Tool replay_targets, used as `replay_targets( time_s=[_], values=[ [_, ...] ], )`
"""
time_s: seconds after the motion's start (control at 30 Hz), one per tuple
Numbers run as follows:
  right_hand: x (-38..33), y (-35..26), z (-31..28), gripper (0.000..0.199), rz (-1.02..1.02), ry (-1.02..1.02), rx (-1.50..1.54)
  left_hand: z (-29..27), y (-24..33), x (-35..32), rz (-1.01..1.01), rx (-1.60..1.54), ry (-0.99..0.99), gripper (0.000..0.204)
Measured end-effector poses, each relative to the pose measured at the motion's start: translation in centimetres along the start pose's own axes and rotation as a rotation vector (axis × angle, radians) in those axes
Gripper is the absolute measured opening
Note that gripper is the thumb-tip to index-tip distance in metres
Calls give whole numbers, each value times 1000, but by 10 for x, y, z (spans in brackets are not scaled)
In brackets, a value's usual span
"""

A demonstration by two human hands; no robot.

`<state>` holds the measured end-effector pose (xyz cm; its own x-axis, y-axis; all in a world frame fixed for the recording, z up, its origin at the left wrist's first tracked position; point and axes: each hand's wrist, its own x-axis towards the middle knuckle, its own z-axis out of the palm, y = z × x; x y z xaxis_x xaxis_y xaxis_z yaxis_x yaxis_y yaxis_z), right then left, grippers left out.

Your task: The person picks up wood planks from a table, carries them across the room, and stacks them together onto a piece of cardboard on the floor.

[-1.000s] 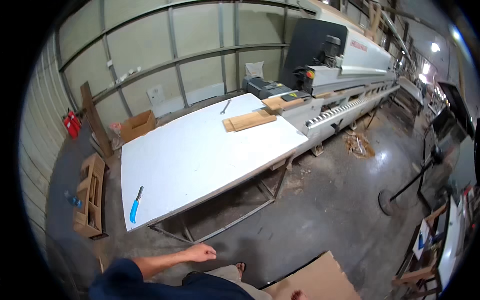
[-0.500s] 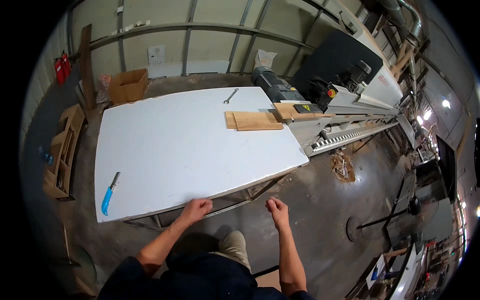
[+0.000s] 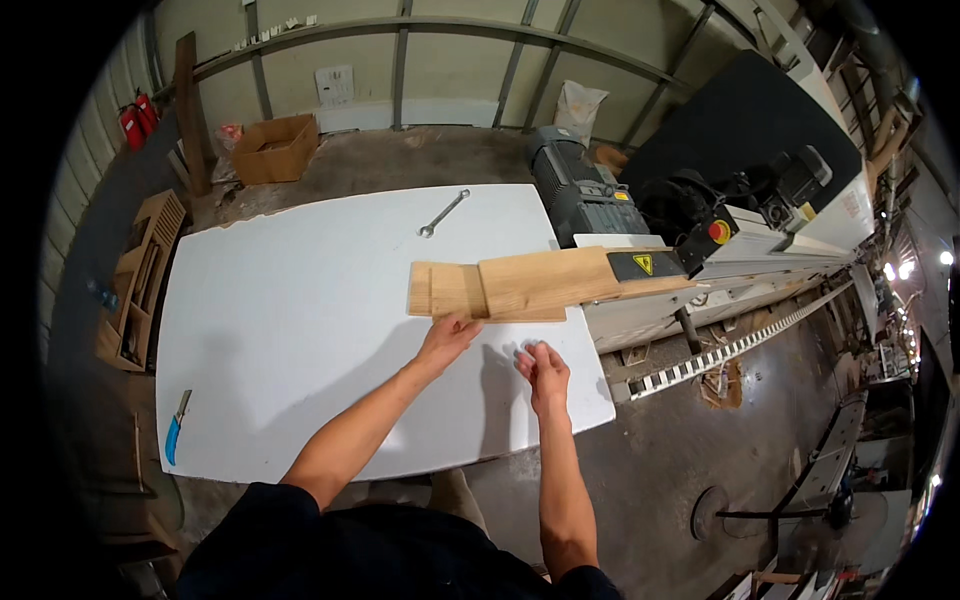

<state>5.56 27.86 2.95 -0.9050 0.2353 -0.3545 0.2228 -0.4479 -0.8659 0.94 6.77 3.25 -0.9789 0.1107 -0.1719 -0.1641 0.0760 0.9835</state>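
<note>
Knife (image 3: 174, 440) with a blue handle is lying near the left edge of the white counter (image 3: 270, 330), open room stretching from it toward the wrench (image 3: 445, 213) and the left hand (image 3: 450, 340), whose bent fingers are meeting the front edge of the lower boards (image 3: 455, 290), whether gripping I cannot tell. Beyond, the right hand (image 3: 547, 377) is hovering, loosely curled and seemingly empty, before the upper board (image 3: 545, 280), which is overlapping the lower boards and reaching the machine (image 3: 645, 322); an uneven push could be knocking it askew, the counter's right edge leaving little room.
</note>
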Motion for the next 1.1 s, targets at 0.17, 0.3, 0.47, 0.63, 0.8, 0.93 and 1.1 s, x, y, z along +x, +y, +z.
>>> replay_targets(
  time_s=[0.17, 0.3, 0.47, 0.63, 0.8, 0.93, 1.1],
  values=[
    [91, -10, -14, 46, -113, 160, -29, 40, 26, 43, 124, 497, 293, 59],
    [112, 8, -34, 50, -398, 373, -262, 23, 5, 39, 175, 1090, 260, 77],
    [112, 3, -32, 52, -419, 238, -391, -27, -25, 38, 28, 1000, 271, 86],
    [126, -13, -37, 25, -224, 311, -359, -28, -34, 40, 114, 919, 283, 85],
    [130, -26, -47, 20, -61, 169, -94, -36, -45, 37, 183, 901, 321, 83],
    [127, -46, -59, 17, -302, 268, -760, -29, -23, 26, 271, 705, 386, 75],
    [134, -85, -34, 28, 111, 284, 285, 20, 20, 24, 489, 483, 313, 54]
  ],
)
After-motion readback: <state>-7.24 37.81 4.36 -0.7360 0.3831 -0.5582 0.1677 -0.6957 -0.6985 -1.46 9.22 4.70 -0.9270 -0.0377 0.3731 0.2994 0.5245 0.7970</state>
